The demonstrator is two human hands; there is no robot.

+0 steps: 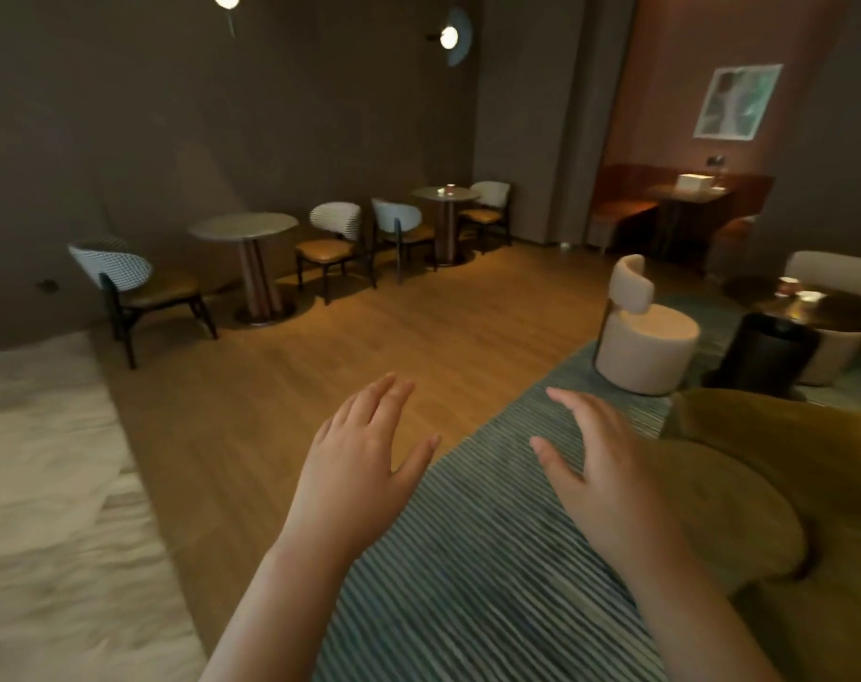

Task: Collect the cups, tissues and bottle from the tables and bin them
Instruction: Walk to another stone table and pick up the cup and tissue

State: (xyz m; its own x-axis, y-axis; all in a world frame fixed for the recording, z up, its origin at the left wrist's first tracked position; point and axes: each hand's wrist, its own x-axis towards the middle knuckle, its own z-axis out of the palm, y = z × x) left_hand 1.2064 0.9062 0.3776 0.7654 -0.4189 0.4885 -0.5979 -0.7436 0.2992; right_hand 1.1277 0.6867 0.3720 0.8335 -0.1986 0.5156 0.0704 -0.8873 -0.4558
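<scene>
Two bare hands, my left hand [364,465] and right hand [600,477], hover above the striped rug [467,558], fingers straight, thumbs spread, holding nothing. Blurred cups [807,293] sit near the far edge of the dark round table [851,317] beside the black bin [767,356].

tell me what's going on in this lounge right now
A person is in a dim lounge and holds nothing yet. The left hand and right hand are both open and empty, held out over the blue-grey striped rug. Small pale items, too blurred to identify, sit on the far round grey pedestal table. Other small items sit on the dark round table at the right, beside what looks like a black cylindrical bin.
</scene>
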